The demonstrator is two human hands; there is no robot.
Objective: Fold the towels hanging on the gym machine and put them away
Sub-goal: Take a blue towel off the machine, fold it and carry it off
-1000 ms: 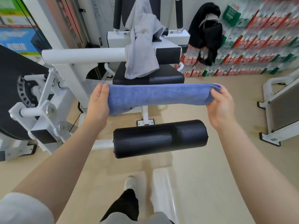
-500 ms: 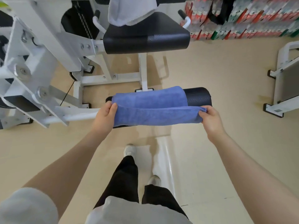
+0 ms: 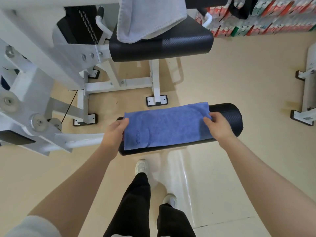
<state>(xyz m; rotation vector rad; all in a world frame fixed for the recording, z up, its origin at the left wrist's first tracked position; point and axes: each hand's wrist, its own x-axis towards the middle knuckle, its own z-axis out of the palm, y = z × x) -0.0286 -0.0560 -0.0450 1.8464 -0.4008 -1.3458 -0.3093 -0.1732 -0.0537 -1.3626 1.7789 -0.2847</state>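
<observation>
A folded blue towel (image 3: 166, 125) lies draped over the black roller pad (image 3: 229, 117) of the white gym machine (image 3: 42, 69). My left hand (image 3: 114, 132) grips the towel's left edge, thumb on top. My right hand (image 3: 218, 125) pinches its right edge near the far corner. A grey towel (image 3: 147, 17) hangs down onto the black seat (image 3: 179, 47) behind.
The machine's white frame and feet (image 3: 119, 82) fill the left and middle. Another white machine base (image 3: 306, 100) stands at the right. Stacked red and green packages (image 3: 265, 19) line the far wall. My legs and white shoes (image 3: 142, 166) are below the roller on the beige floor.
I lowered the blue towel from mid-air onto the roller pad and laid it flat there. My view tilted down, and both hands stayed at the towel's ends.
</observation>
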